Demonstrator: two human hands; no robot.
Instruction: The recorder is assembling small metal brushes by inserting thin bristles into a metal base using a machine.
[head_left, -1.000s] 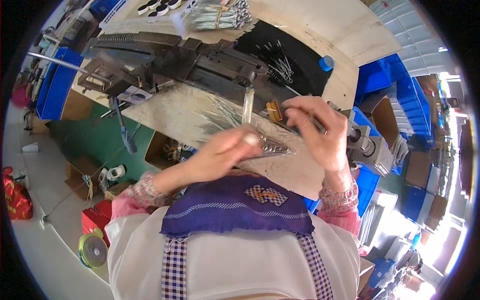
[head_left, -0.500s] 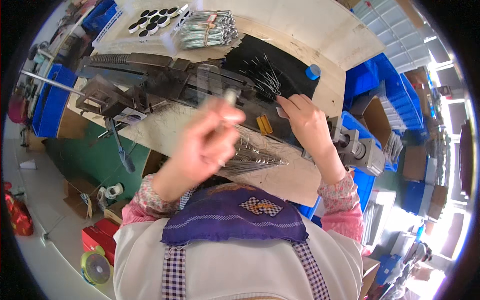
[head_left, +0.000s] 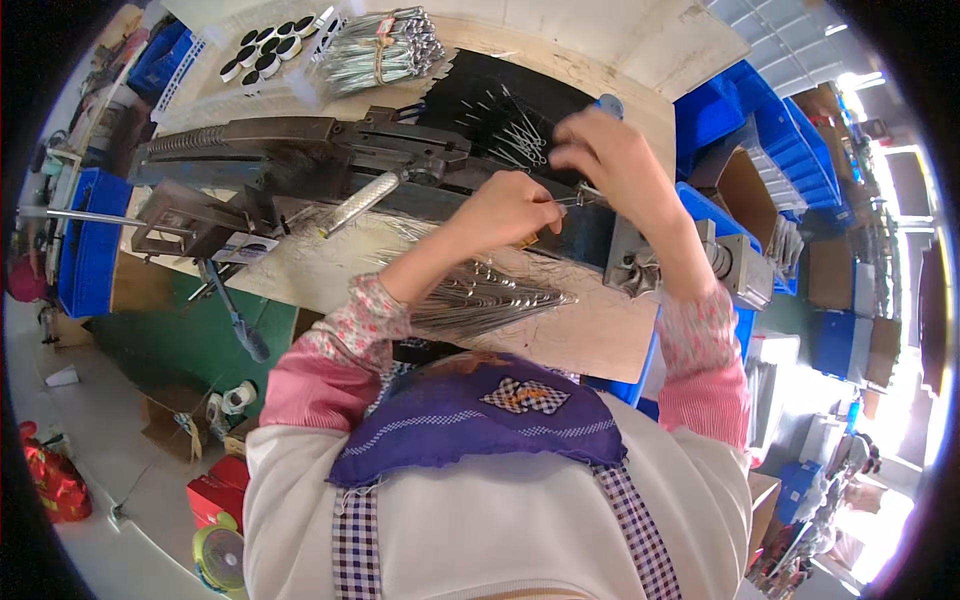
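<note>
metal rod (head_left: pixel 572 199) pinched between crowded hands, machine (head_left: pixel 300 160) close.

L hand (head_left: pixel 505 210), R hand (head_left: pixel 612 160) pinched, raised

Workshop, metal press machine (head_left: pixel 300 165) (bench-mounted), blue parts bins (head_left: pixel 770 140), bundled wire rods (head_left: pixel 385 45)

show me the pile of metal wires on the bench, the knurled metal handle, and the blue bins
pile of metal wires (head_left: pixel 480 298), head view, middle of the fan.
knurled metal handle (head_left: pixel 362 200), head view, mid-grip.
blue bins (head_left: pixel 770 130), head view, a bin's wall.
</note>
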